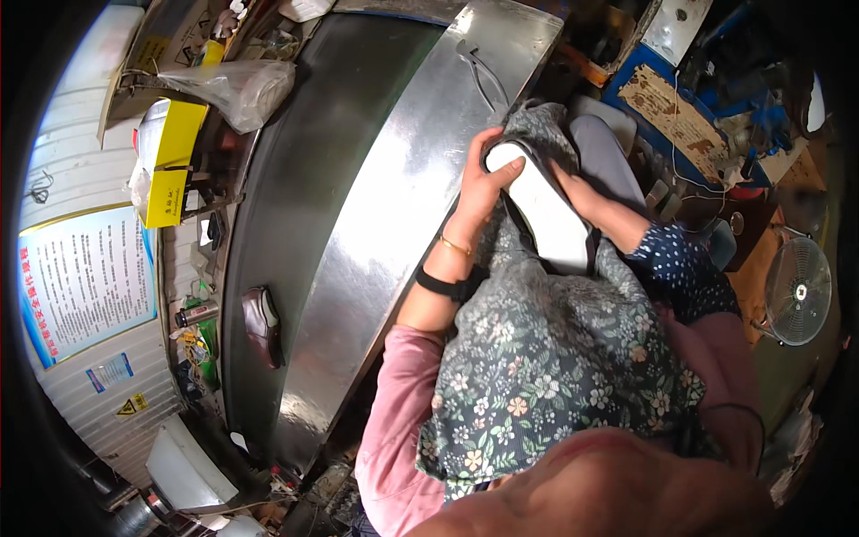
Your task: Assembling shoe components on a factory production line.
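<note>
A dark shoe lies in my lap with its white, sole-shaped underside facing up. My left hand grips its far end, the thumb pressed onto the white surface and the fingers around the outer side. Against the shoe's right side, my right hand is closed; its fingertips are partly hidden behind the dark edge. A floral apron spreads under the shoe. Just beyond my hands, metal pincers rest on the shiny metal ledge.
Past the ledge runs a dark conveyor belt carrying a brown shoe. A yellow box and a clear plastic bag sit on the left shelf. To the right are a fan and a blue-framed worktable.
</note>
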Demonstrator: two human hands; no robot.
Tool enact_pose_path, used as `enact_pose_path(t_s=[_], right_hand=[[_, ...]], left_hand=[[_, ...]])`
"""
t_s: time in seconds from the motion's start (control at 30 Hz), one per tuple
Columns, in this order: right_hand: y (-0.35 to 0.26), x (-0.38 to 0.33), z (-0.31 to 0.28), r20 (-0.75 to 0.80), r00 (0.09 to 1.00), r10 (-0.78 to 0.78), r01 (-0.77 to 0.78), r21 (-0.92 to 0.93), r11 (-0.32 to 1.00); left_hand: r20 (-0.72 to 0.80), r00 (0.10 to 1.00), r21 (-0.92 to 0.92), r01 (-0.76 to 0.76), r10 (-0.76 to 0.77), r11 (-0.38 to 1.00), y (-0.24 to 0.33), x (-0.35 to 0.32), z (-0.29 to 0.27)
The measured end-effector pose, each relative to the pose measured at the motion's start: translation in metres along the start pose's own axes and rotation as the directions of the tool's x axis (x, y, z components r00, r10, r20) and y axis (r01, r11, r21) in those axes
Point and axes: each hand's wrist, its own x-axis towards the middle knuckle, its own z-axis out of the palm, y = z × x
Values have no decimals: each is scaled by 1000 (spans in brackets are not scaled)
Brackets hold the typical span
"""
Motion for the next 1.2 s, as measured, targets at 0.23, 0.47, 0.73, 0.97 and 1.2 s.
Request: enact_pose_path(t_s=[0.23, 0.47, 0.73, 0.97, 1.2], right_hand=[[-52, -30, 0, 159, 844, -512, 421, -788, 450], [-66, -27, 9, 198, 622, -757, 237, -970, -59], [29, -38, -50, 205, 916, -344, 392, -281, 876], [-28, -44, -12, 307, 921, -237, 311, -218, 925], [-58, -35, 24, 99, 960, -263, 270, -67, 961]], left_hand=[[-25, 998, 9, 56, -56, 998, 4, 2, 7], [-26, 994, 98, 110, -108, 989, -3, 23, 18], [125, 987, 6, 96, -96, 995, -2, 19, 15], [-28, 997, 157, 78, -74, 985, -14, 26, -21], [-346, 931, -41, 106, -114, 994, -60, 10, -18]])
